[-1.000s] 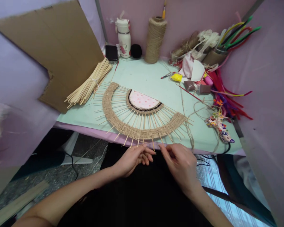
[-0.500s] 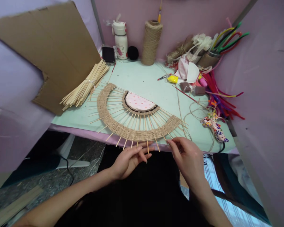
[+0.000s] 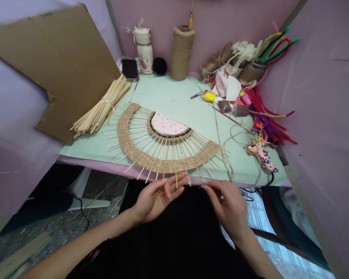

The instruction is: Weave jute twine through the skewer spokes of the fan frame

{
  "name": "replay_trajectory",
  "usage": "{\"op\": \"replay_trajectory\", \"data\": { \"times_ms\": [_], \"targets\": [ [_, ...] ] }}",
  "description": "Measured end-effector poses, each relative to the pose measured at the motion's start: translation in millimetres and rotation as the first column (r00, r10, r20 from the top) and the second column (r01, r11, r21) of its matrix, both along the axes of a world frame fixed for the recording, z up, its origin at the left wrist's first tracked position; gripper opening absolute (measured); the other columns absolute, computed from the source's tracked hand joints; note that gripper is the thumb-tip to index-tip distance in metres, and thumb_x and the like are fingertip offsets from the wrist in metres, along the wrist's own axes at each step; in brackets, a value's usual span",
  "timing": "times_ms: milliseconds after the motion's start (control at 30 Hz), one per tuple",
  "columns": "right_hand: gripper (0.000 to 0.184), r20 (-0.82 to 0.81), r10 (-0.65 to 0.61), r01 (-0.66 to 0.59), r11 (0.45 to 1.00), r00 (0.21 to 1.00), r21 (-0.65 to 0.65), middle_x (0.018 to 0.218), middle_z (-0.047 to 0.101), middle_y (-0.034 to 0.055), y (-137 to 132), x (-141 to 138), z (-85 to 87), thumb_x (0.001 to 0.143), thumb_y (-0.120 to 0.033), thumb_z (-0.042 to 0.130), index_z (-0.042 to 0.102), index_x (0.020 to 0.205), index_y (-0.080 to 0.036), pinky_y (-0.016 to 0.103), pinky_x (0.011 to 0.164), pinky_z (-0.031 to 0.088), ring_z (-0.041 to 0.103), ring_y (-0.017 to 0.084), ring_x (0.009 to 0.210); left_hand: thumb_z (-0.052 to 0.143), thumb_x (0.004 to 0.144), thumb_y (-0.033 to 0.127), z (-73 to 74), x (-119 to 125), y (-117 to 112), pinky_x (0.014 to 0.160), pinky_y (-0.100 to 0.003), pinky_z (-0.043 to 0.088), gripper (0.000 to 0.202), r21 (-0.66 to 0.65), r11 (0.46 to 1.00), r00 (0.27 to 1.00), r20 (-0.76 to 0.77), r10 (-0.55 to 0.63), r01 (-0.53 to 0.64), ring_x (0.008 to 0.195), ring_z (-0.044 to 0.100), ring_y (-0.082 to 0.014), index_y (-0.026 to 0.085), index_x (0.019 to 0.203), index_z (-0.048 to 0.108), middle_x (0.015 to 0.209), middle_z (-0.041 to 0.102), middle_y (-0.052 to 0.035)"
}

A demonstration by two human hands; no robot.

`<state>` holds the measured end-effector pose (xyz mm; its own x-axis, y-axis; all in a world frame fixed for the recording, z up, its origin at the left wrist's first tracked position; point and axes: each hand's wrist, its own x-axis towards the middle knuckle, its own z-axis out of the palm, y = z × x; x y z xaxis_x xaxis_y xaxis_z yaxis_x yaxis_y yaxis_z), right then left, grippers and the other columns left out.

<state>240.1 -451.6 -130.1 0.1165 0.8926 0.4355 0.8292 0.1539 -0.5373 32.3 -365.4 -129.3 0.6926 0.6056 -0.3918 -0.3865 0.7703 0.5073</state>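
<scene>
A half-round woven twine piece (image 3: 165,166) with thin sticks radiating through it lies on the table, its curved edge toward me. At its centre sits a pink dotted half-disc (image 3: 168,124) with a dark braided rim. Below the front sticks, my left hand (image 3: 154,197) is palm up with its fingers stretched out, touching or just beneath the stick ends. My right hand (image 3: 229,205) pinches a thin strand of twine (image 3: 195,178) at the right of those sticks. The strand runs leftward to the sticks near my left fingertips. My right fingers partly hide its end.
A bundle of sticks (image 3: 103,106) and cardboard (image 3: 61,66) lie left. Behind stand a bottle (image 3: 145,54), a black ball (image 3: 159,66) and a twine spool (image 3: 182,54). On the right are clay packets (image 3: 224,105), pipe cleaners (image 3: 267,112) and a patterned glue gun (image 3: 263,155).
My right hand has moved slightly down, drawing the strand into clearer view. My left fingers have straightened a little. The whole view has shifted slightly.
</scene>
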Motion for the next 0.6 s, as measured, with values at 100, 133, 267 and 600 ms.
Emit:
{"op": "replay_trajectory", "data": {
  "times_ms": [100,133,267,600],
  "targets": [
    [0.003,-0.047,0.027,-0.028,0.999,0.999,-0.017,0.079,0.067,0.0013,-2.6,0.5,-2.0,0.091,-0.019,0.061,0.062,0.092,-0.022,0.031,0.07,0.043,0.059,0.016,0.072,0.055,0.087,0.029,-1.2,-0.6,-0.1,0.111,-0.037,0.038,0.04,-0.006,1.0,1.0,0.004,0.012,-0.012,0.132,0.048,-0.0275,0.014,0.051,0.065,0.132,0.062,-0.0105],
    [0.004,-0.057,0.031,-0.032,0.999,0.998,-0.023,0.079,0.066,0.0011,-3.2,0.5,-2.9,0.091,-0.019,0.061,0.062,0.092,-0.022,0.031,0.07,0.044,0.059,0.016,0.072,0.054,0.087,0.029,-1.5,-0.9,-0.1,0.11,-0.036,0.039,0.04,-0.008,1.0,1.0,0.006,0.015,-0.015,0.132,0.049,-0.0272,0.014,0.051,0.065,0.132,0.062,-0.0103],
    [0.002,-0.076,0.015,-0.018,0.999,0.997,-0.046,0.079,0.066,0.0008,-0.3,0.6,-6.7,0.091,-0.02,0.061,0.062,0.091,-0.022,0.03,0.07,0.044,0.059,0.015,0.072,0.053,0.088,0.029,-2.0,-2.1,0.1,0.109,-0.035,0.04,0.042,-0.016,1.0,1.0,0.007,0.013,-0.013,0.131,0.05,-0.0268,0.014,0.051,0.065,0.131,0.063,-0.0096],
    [0.006,0.103,-0.048,0.045,0.998,0.993,0.031,0.075,0.065,0.0024,15.2,3.9,3.1,0.092,-0.022,0.059,0.062,0.087,-0.019,0.031,0.069,0.038,0.058,0.017,0.072,0.044,0.093,0.025,-1.8,-4.0,2.7,0.104,-0.031,0.045,0.048,-0.028,0.999,0.999,0.028,0.023,-0.022,0.125,0.055,-0.0236,0.013,0.053,0.067,0.131,0.063,-0.0099]
  ]
}}
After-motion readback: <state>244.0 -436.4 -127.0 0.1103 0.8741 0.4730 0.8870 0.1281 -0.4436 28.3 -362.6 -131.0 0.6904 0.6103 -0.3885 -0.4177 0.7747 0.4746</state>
